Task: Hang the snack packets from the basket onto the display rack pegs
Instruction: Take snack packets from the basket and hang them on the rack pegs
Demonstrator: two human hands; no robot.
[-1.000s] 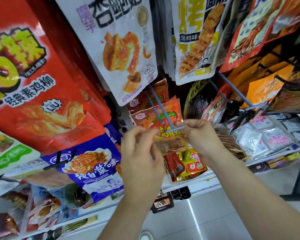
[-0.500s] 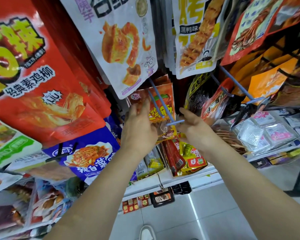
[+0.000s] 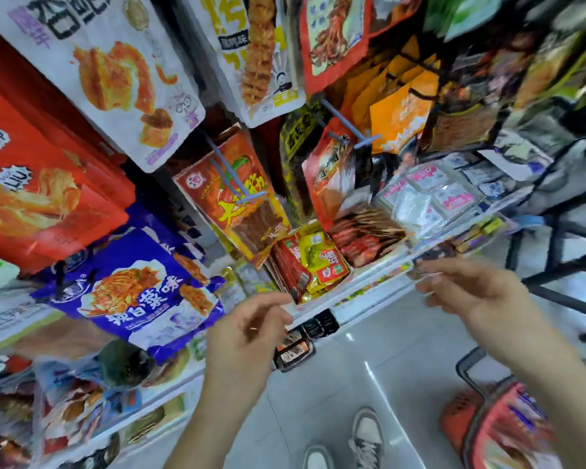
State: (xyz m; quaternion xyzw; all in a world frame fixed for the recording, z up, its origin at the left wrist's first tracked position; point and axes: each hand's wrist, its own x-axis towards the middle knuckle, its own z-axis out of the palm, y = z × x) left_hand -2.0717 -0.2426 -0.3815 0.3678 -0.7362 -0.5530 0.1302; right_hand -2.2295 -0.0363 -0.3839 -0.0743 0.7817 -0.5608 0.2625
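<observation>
**Packet on the peg, both hands empty**

Orange snack packet hangs on the blue display peg, mid-rack, below the big white pouch and above the shelf of small sachets. It hangs tilted, with its lower corner near the red and yellow sachets on the shelf.

Handling, as I judge it: a thin foil-and-film pouch, light and limp, with a clear window over dark strips of food. The surface is slick, so a flat pinch beats a wrap. The best hold is the sealed top band on either side of the hang hole — that keeps the hole taut and open to the peg tip. Squeezing the belly risks crushing the contents.

Left hand is below the packet and well clear of it. Its fingers are loosely curled, thumb and forefinger reaching forward with a gap between them and nothing held.

Right hand is out to the side by the shelf edge. Its fingers are relaxed and part-spread. The frame is blurred there, but I see no packet in them.

Red basket sits on the floor at lower right, below the right forearm — more packets show inside, their detail smeared.
</observation>
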